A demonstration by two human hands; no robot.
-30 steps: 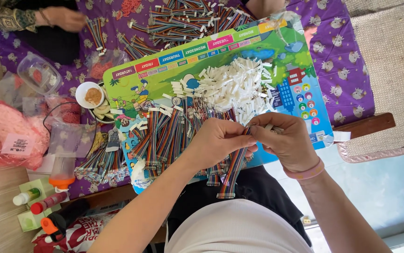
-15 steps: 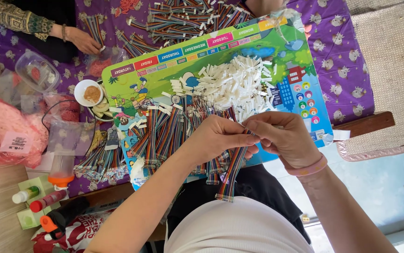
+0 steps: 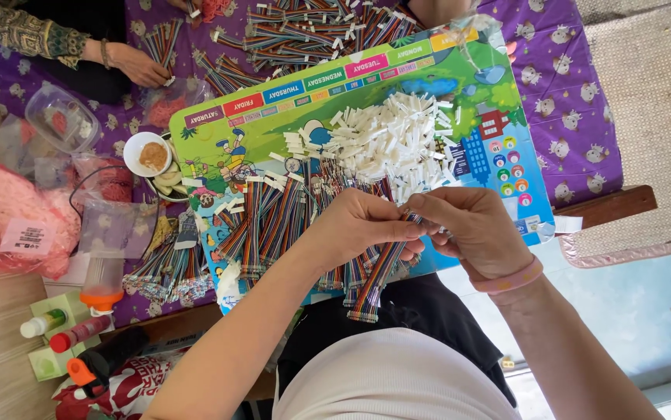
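Co-worker's hand (image 3: 139, 66): resting at upper left, beside loose cable bundles on the purple cloth.
Left hand (image 3: 355, 227): fingers pinching the rainbow ribbon cable (image 3: 374, 280) at centre frame.
Right hand (image 3: 475, 229): fingers gripping the cable's upper end.
Cable: hanging down over the desk edge.
White connectors (image 3: 397, 140): piling on the colourful board (image 3: 335, 85) above.
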